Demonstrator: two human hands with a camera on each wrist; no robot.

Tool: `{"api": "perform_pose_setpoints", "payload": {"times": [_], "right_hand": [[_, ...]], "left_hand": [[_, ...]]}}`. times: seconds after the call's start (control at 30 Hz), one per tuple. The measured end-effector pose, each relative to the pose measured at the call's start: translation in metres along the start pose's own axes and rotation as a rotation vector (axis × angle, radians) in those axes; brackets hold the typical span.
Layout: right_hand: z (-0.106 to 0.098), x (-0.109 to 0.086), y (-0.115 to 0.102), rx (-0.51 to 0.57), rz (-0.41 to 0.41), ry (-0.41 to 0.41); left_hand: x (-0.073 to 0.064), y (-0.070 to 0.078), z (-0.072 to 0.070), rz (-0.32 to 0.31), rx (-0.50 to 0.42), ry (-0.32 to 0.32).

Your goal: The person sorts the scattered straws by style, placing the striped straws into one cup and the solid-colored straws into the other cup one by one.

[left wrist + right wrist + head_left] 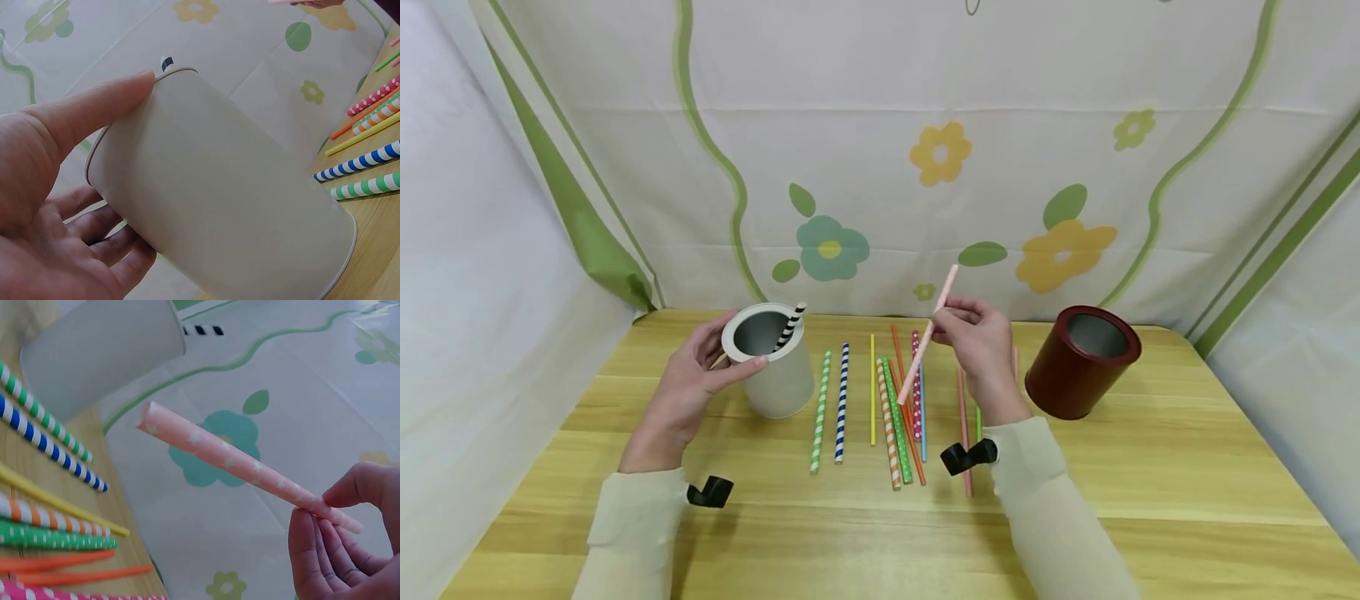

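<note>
My left hand [688, 387] holds a white can [781, 385] by its upper edge, thumb over the near rim and fingers on the left side. A black-and-white striped straw [791, 325] stands tilted inside the can, its top above the rim. My right hand [981, 346] pinches a pale pink straw [225, 453] with white stars between thumb and fingertips near one end. This straw hangs slanted in the air above the loose straws, its lower end pointing toward me in the head view.
Between the hands lie a green-striped straw [821, 412], a blue-striped straw [842, 404], a yellow straw [872, 390], a pink straw [964, 417] and several others, some overlapping. A dark red can [1075, 375] stands open-topped at the right. A flowered curtain [880, 167] hangs behind the wooden table [865, 542].
</note>
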State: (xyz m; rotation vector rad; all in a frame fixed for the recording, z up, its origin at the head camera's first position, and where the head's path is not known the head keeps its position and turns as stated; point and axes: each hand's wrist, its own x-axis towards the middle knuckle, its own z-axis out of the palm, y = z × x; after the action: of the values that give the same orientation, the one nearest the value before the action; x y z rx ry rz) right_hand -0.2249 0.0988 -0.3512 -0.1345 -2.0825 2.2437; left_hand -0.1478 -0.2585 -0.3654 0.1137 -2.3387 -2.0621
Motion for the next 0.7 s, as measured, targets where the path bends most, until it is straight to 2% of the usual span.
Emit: {"api": "perform_pose_setpoints", "payload": {"times": [0.4,0.53,0.7], "right_hand": [[0.013,-0.020,0.000,0.253,-0.075,0.034],[0.019,-0.027,0.001,0.283,-0.123,0.016],[0.031,-0.034,-0.001,0.302,-0.188,-0.044]], "left_hand": [[0.003,-0.001,0.004,-0.003,0.000,-0.014],[0.002,-0.002,0.003,0.003,0.002,-0.008],[0.001,-0.002,0.002,0.014,0.011,-0.001]]}}
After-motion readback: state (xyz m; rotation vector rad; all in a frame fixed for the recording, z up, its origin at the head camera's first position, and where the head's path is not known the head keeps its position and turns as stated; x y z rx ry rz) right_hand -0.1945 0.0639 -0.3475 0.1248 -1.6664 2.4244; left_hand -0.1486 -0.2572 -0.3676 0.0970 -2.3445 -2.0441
